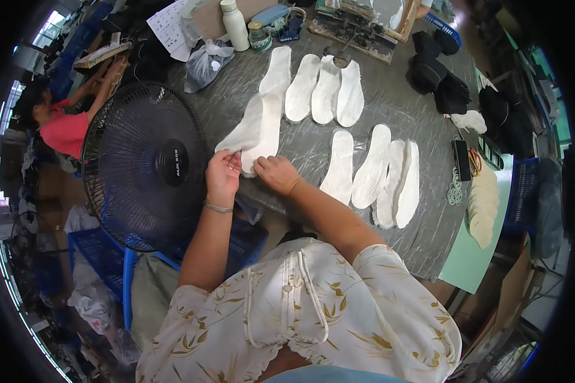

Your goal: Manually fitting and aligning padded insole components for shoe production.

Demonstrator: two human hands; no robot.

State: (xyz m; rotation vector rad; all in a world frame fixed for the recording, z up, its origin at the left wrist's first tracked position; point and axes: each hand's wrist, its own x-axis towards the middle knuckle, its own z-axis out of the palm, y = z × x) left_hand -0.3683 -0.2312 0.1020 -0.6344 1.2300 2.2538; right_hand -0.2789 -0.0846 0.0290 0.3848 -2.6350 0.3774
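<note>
White shoe insoles lie in rows on a grey marbled table [390, 108]. My left hand [223, 173] and my right hand [276, 173] both pinch the near end of a pair of overlapping white insoles [262, 127] at the table's near left edge. Three more white insoles [324, 89] lie fanned side by side beyond them. Several others [380, 172] lie in a row to the right of my right forearm. A thin bracelet sits on my left wrist.
A black standing fan [144, 166] rises just left of my hands. Bottles [235, 25], a plastic bag [204, 64] and a wooden frame tool [358, 29] stand at the back. Black shoe parts [437, 76] and a stack of cream insoles [482, 204] are right. Another person [61, 124] sits far left.
</note>
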